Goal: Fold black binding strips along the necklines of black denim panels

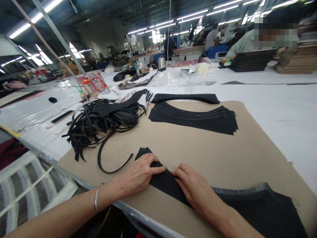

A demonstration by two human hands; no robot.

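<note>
A curved black fabric piece [257, 205] lies on the brown cardboard sheet [193, 148] at the near edge of the table. My left hand [141, 173] rests on its narrow left end with the fingers curled and pressed down on the cloth. My right hand [195, 188] lies just to the right, fingertips pinched on the same piece, almost touching the left fingers. A silver bangle sits on my left wrist. A single curved black strip [104, 162] lies left of my hands.
A stack of curved black cut pieces [198, 117] sits farther back on the cardboard. A tangle of black strips [99, 122] lies at the left. Other people work at far tables beside piles of dark and brown sheets [252, 59].
</note>
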